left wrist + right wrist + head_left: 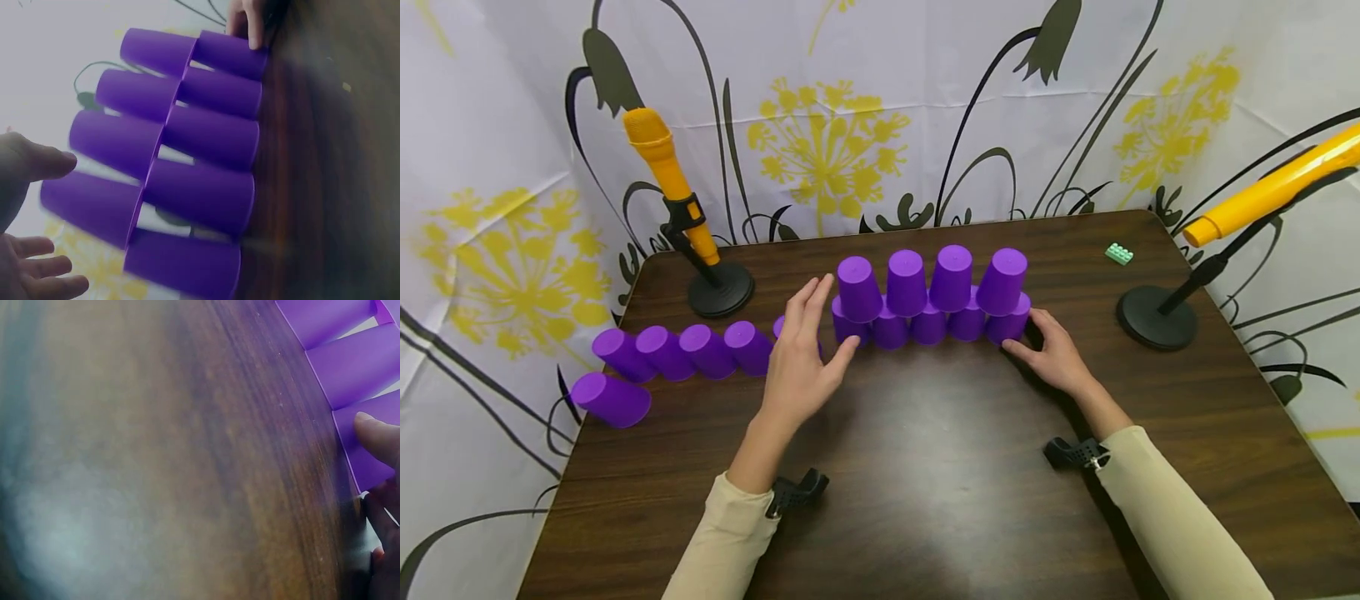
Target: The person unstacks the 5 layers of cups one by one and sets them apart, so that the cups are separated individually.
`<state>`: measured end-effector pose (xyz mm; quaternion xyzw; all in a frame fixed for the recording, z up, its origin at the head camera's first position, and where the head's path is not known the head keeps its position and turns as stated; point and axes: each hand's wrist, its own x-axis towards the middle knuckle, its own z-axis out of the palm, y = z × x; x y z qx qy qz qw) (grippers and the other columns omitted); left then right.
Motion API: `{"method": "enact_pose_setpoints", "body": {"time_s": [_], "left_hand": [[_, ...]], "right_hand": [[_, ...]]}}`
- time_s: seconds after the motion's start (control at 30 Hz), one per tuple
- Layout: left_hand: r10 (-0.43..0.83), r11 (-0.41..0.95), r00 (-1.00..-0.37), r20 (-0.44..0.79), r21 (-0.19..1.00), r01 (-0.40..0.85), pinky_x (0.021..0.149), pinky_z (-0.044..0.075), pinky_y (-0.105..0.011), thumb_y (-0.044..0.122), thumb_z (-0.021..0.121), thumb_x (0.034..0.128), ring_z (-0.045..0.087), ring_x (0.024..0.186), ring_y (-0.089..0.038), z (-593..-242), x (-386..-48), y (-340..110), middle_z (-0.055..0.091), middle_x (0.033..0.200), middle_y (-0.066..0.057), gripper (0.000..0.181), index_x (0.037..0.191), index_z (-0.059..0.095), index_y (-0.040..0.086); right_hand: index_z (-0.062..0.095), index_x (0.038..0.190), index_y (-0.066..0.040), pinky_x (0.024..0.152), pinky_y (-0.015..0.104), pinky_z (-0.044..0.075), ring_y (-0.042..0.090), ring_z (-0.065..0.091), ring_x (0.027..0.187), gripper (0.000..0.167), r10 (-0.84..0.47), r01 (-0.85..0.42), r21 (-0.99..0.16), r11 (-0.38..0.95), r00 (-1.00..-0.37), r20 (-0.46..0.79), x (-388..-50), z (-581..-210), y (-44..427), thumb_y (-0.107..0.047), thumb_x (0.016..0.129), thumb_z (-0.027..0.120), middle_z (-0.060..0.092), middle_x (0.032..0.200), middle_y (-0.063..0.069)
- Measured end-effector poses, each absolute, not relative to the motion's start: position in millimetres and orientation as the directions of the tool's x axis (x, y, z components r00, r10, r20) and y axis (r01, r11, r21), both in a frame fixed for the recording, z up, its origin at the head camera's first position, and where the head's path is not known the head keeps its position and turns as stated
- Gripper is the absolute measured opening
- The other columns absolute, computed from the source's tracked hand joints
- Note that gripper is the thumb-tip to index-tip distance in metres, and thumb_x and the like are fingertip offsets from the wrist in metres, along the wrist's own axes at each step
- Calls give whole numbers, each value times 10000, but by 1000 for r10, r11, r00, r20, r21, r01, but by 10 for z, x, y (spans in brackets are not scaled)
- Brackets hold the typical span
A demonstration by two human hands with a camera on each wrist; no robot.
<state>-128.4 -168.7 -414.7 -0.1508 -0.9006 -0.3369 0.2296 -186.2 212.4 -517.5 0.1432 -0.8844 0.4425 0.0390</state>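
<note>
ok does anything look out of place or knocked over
Nothing looks toppled; one purple cup at far left seems slightly odd, standing out of line in front of the row of cups.

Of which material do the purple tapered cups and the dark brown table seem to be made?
Purple tapered cups: probably satiny plastic, being smooth and thin-edged. Dark brown table: wood or printed laminate, slightly glossy, showing streaked grain and bright reflection.

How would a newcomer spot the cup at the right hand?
On the dark table, find the two-tier wall of purple cups. Go to the right end of its lower row. That cup alone is touched by the right hand.
</note>
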Motion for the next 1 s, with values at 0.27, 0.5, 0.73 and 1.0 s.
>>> {"method": "enact_pose_setpoints", "body": {"time_s": [0.27,0.5,0.73,1.0], "left_hand": [[66,691,-854,516,594,412,838,503,-492,250,768,853,577,1148,-311,-4183,-1671,-1350,482,1390,-105,667,1453,476,261],[-6,657,-813,582,615,435,777,529,-423,162,782,838,626,1030,-247,-4243,-1771,-1322,563,1232,-71,532,1331,595,233],[-78,574,-750,657,645,505,849,545,-342,98,814,798,594,1088,-195,-4104,-1475,-1500,579,1226,-60,552,1307,613,171],[-328,672,-593,735,623,400,814,468,-177,-21,838,701,521,1036,-208,-3790,-755,-2112,638,1160,-156,551,1221,659,20]], "right_hand": [[505,1378,3,1054,557,332,372,478,1242,619,-211,-272,-776,570,-960,181,-1843,-5206,2127,-199,858,773,546,1284,208],[514,1367,2,1050,560,335,373,482,1235,609,-211,-269,-778,568,-961,179,-1848,-5206,2131,-201,856,776,549,1277,210],[524,1352,14,1048,554,340,372,490,1223,599,-205,-281,-775,566,-959,197,-1852,-5202,2146,-182,848,782,558,1262,212],[525,1351,8,1039,550,347,367,492,1220,592,-213,-289,-772,566,-956,202,-1860,-5173,2128,-186,853,778,560,1261,206]]}}
